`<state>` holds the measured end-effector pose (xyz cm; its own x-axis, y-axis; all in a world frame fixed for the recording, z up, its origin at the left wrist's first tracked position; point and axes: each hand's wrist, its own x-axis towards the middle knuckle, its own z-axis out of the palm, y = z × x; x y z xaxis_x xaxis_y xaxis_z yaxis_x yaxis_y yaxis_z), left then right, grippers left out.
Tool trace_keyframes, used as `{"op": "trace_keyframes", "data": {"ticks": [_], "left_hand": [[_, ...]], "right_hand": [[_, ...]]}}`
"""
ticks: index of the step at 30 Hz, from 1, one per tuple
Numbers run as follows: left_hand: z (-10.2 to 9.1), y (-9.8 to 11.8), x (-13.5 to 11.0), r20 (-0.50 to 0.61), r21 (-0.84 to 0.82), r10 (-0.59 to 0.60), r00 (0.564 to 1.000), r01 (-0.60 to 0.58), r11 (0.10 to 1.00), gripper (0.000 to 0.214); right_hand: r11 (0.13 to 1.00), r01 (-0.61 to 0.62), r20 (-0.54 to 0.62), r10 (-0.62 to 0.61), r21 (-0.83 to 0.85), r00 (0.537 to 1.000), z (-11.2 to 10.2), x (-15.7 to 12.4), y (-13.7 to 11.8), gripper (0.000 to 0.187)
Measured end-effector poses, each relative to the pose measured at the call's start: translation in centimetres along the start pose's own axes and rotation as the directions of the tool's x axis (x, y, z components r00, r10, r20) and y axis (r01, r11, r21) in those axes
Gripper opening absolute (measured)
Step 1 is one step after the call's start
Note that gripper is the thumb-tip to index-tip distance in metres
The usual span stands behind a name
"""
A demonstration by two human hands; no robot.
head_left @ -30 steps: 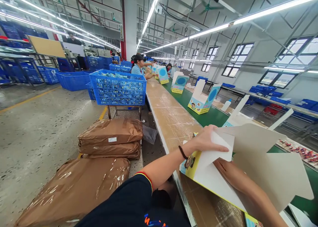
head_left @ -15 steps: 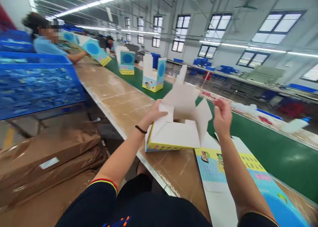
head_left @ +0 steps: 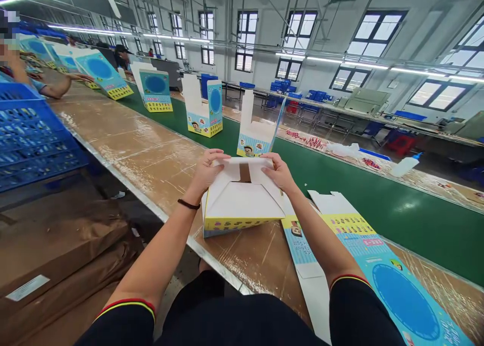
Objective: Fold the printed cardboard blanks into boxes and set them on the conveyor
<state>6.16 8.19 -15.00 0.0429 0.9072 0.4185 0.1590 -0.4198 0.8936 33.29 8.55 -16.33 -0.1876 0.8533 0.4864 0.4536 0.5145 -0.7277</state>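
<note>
A printed cardboard box (head_left: 242, 205) stands on the brown table edge (head_left: 151, 164) with its white bottom flaps turned up towards me. My left hand (head_left: 207, 169) grips the left flap with curled fingers. My right hand (head_left: 279, 172) presses the right flap inward, fingers bent over it. A narrow gap shows between the two flaps. A flat unfolded box blank (head_left: 378, 265), blue and yellow, lies on the table just right of the box, under my right forearm.
Several assembled open boxes (head_left: 206, 111) ride the green conveyor belt (head_left: 378, 210) away to the left. Blue crates (head_left: 34, 139) stand at left, brown wrapped bundles (head_left: 56, 255) on the floor. Other people's arms reach onto the far table. A white bottle (head_left: 404, 165) lies beyond the belt.
My right hand came down from the air onto the right flap. Both side flaps folded inward over the box bottom. My view turned further right.
</note>
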Motion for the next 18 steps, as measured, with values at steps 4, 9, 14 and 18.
{"op": "trace_keyframes", "data": {"ticks": [4,9,14,18], "left_hand": [[-0.2,0.6,-0.3,0.105,0.225,0.029,0.994,-0.052,0.973,0.018],[-0.3,1.4,0.3,0.318,0.477,-0.032,0.948,-0.130,0.869,0.028],[0.0,1.6,1.4,0.472,0.668,-0.124,0.873,-0.262,0.697,0.090],[0.3,1.8,1.3,0.482,0.752,-0.174,0.859,-0.304,0.585,0.103]], "right_hand": [[0.987,-0.007,-0.032,0.013,0.161,0.999,0.5,-0.3,-0.4,0.025],[0.984,-0.101,0.129,0.120,-0.148,0.984,0.3,-0.1,-1.9,0.066],[0.846,-0.143,0.177,0.268,-0.513,0.947,0.9,0.5,-3.9,0.085],[0.794,-0.136,0.170,0.288,-0.592,0.942,1.6,0.8,-4.5,0.079]]}}
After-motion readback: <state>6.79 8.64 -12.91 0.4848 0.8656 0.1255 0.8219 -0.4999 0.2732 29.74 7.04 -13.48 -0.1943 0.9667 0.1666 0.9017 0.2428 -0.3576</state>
